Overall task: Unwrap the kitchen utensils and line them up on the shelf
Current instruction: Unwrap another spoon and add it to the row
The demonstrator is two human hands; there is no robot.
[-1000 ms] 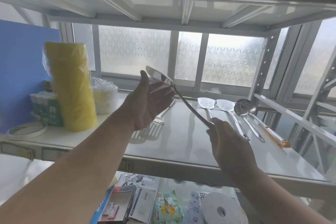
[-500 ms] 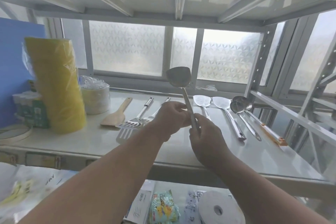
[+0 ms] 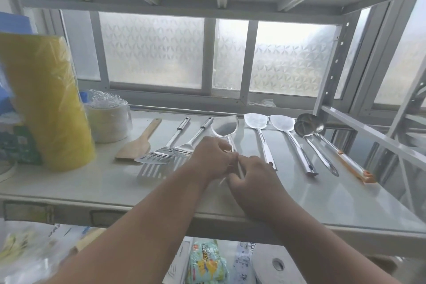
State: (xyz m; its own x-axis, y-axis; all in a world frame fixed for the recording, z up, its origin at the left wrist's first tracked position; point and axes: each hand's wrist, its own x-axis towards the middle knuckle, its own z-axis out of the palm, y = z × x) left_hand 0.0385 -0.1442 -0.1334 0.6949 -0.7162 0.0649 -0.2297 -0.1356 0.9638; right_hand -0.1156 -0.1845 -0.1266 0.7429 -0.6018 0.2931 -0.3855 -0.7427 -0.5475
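Observation:
A steel spatula lies low over the white shelf, blade toward the window. My left hand and my right hand both grip its handle at the middle of the shelf. Left of it lie a wooden spatula and two slotted steel turners, heads toward me. Right of it lie two steel spatulas and two ladles, one with an orange-tipped handle.
A tall yellow plastic-wrapped roll and a wrapped stack of white bowls stand at the shelf's left. Frosted windows close the back. A metal upright bounds the right. Packets and a paper roll lie on the shelf below.
The steel spatula came down from upright in the air to low over the shelf between the turners and the other spatulas. Both hands moved down and forward with it.

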